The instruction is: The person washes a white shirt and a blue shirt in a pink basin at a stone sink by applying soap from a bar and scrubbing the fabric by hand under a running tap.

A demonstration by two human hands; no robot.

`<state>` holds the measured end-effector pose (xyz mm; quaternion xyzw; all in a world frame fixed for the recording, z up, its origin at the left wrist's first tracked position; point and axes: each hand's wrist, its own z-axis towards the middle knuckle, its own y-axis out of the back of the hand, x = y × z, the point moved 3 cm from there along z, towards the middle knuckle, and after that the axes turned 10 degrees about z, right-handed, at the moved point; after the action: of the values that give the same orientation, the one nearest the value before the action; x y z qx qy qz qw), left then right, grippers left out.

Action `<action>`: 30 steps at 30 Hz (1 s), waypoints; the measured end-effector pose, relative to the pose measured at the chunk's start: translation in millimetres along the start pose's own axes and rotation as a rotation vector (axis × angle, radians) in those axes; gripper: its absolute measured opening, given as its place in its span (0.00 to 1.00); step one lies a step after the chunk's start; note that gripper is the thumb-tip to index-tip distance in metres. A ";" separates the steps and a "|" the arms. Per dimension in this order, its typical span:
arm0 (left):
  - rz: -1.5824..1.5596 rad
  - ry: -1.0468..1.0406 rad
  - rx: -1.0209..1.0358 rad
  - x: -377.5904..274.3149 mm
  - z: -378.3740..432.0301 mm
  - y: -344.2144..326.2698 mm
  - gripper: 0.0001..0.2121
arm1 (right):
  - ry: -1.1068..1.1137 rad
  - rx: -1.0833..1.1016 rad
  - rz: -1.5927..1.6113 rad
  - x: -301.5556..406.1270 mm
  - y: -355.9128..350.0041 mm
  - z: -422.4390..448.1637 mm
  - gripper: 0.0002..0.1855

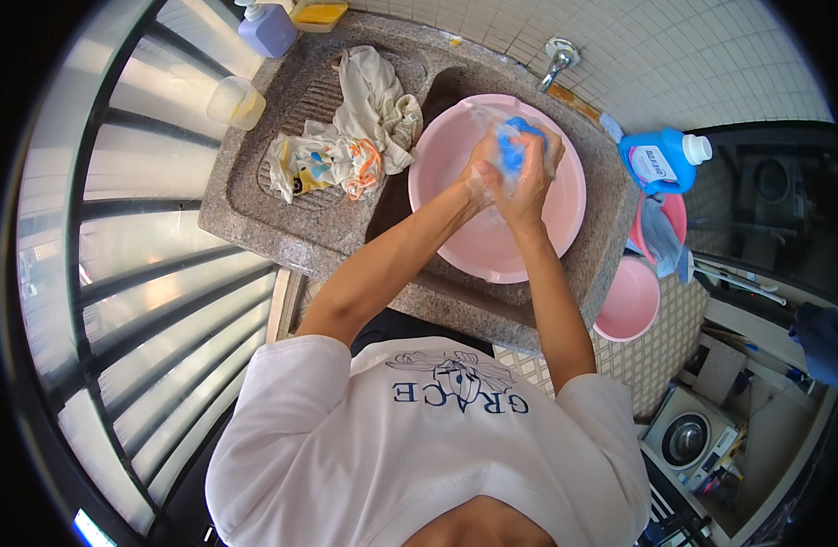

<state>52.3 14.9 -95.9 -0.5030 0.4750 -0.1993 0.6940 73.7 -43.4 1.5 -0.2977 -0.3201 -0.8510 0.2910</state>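
Over a pink plastic basin (487,253) in the stone sink, both hands press together around a soapy blue cloth (513,152). My left hand (485,161) is on the picture's left side of the cloth, partly covered by suds. On the cloth's other side, my right hand (532,171) has its fingers curled over it. White foam clings to both hands and to the basin's inner wall. Wet off-white clothing (374,102) and a printed white garment (316,164) lie bunched on the ribbed washboard part of the sink, left of the basin.
A chrome tap (558,65) is on the tiled wall behind the basin. A blue detergent bottle (658,161) stands at the right rim. At the back left are a purple pump bottle (267,31), a yellow soap dish (320,14) and a plastic cup (236,102). Another pink basin (627,301) is lower right.
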 end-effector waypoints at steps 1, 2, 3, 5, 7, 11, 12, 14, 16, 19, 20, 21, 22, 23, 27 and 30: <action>0.000 0.006 0.004 1.6 -2.0 -4.8 0.16 | -0.002 -0.005 -0.005 -3.4 1.0 -0.2 0.26; 0.160 0.041 -0.176 2.4 -5.1 -3.1 0.15 | 0.005 -0.024 -0.080 -10.3 0.8 -0.4 0.24; 0.323 0.071 -0.363 0.4 -10.1 -0.4 0.13 | 0.011 -0.039 -0.149 -17.1 -1.3 -1.2 0.23; 0.495 0.089 -0.463 -4.5 -13.9 -3.2 0.14 | -0.138 -0.027 -0.017 -36.1 -3.5 -1.0 0.21; 0.670 0.130 -0.541 -5.2 -18.7 -6.5 0.14 | -0.299 -0.033 0.099 -83.8 1.3 -8.2 0.19; 1.107 0.216 -0.449 -13.1 -21.5 5.7 0.12 | -0.826 -0.228 0.068 -194.3 64.2 -42.7 0.25; 0.973 0.165 -0.467 -22.6 -30.1 20.7 0.11 | -0.860 -0.290 0.226 -174.2 52.3 -43.0 0.22; 0.596 0.155 -0.444 -24.5 -38.8 33.6 0.18 | -1.044 -0.221 0.367 -166.1 53.2 -58.5 0.20; 0.441 0.253 -0.551 -8.2 -41.7 25.5 0.21 | -1.142 -0.096 0.615 -158.4 49.5 -69.2 0.15; 0.115 0.424 -0.665 27.3 -47.1 62.4 0.33 | -0.510 0.008 0.329 -83.5 7.4 -69.4 0.09; 0.163 0.279 -0.609 35.7 -49.3 83.8 0.33 | -0.377 0.044 0.265 -34.6 -7.0 -63.2 0.08; 0.212 0.143 -0.541 39.8 -47.3 92.5 0.33 | -0.296 0.098 0.047 -1.1 -15.9 -67.7 0.06; 0.208 0.153 -0.445 42.8 -43.5 71.6 0.26 | -0.222 0.110 -0.083 11.1 -16.1 -73.9 0.08; 0.209 0.160 -0.447 37.8 -41.1 68.5 0.26 | -0.163 0.092 -0.095 25.5 -20.3 -74.8 0.11; -0.362 0.239 -0.015 58.5 -46.1 80.3 0.12 | -0.198 0.054 -0.233 -31.1 -42.1 -65.9 0.19; -0.085 0.279 -0.711 83.2 -37.7 45.9 0.17 | -0.575 0.119 -0.350 -91.2 -26.9 -40.1 0.20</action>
<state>49.6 -48.0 -176.4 -0.6995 0.5831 -0.1172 0.3962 102.0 -27.6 -96.4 -0.4483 -0.4843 -0.7493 0.0551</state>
